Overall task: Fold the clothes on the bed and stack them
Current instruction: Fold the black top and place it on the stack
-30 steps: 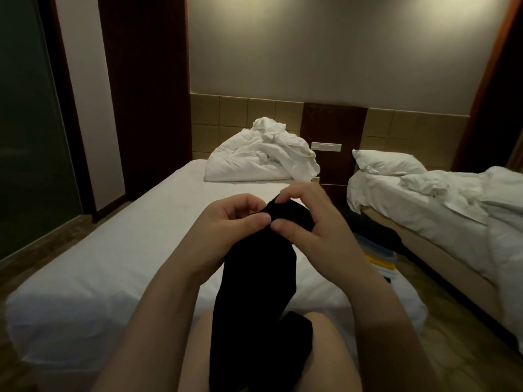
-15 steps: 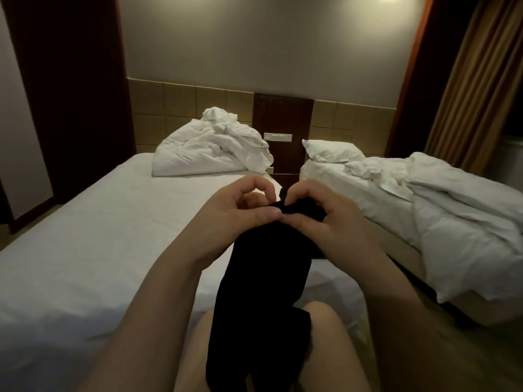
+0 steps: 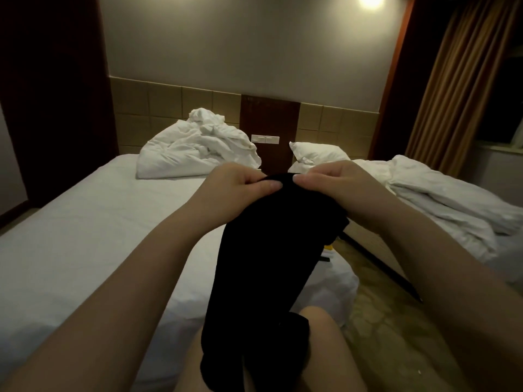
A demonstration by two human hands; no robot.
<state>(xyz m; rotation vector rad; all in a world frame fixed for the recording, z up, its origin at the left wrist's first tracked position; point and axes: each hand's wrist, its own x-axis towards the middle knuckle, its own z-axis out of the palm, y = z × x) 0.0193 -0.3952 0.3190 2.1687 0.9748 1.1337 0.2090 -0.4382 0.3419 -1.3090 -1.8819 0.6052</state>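
Over the near corner of the bed (image 3: 85, 222), both hands are raised side by side, each pinching the top edge of a black garment (image 3: 268, 264). The left hand (image 3: 237, 188) grips it with thumb pressed against curled fingers; the right hand (image 3: 334, 185) does the same just beside it, the two thumbs close but apart. The dark cloth hangs down from the hands and bunches on the person's bare leg (image 3: 319, 323). At the head of the bed lies a crumpled white duvet (image 3: 198, 148). To the right stands a second bed (image 3: 441, 205) with a pillow (image 3: 317, 151) and rumpled covers, well apart from the garment. A brown curtain (image 3: 458, 80) hangs at far right.
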